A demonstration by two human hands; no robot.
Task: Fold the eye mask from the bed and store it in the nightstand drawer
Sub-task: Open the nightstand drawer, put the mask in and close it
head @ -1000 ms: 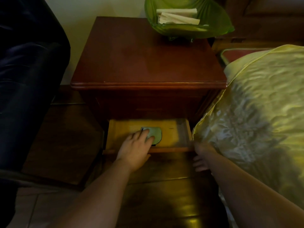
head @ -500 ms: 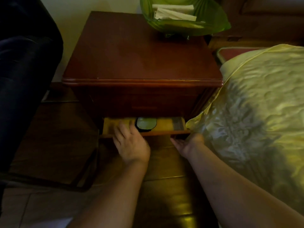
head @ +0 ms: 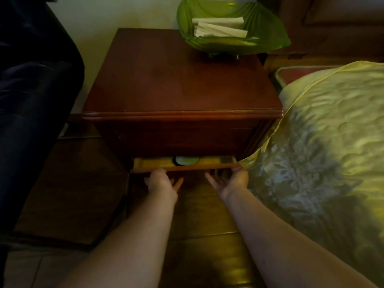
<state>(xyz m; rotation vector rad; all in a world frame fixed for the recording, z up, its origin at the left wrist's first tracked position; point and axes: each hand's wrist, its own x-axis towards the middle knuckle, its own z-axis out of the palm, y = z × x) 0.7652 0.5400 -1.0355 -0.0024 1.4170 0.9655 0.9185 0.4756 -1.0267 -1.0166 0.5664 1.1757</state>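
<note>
The folded eye mask [head: 185, 161], pale green with a dark edge, lies inside the nightstand drawer [head: 153, 164], which stands only a narrow gap out of the dark wooden nightstand [head: 178, 84]. Only a strip of the mask shows under the cabinet front. My left hand [head: 161, 182] is against the drawer's front edge at left, fingers spread and holding nothing. At the drawer's right end is my right hand [head: 230, 181], palm up with fingers apart and the thumb touching the front edge.
A green glass dish [head: 268, 28] with folded white papers [head: 218, 28] sits on the nightstand's back right corner. The bed with a shiny yellow cover [head: 332, 146] presses close on the right. A dark garment [head: 31, 90] hangs at left. Wooden floor lies below.
My left hand has let go of the mask and come out of the drawer. The drawer has slid inward from wide open to a narrow gap, with both hands now at its front.
</note>
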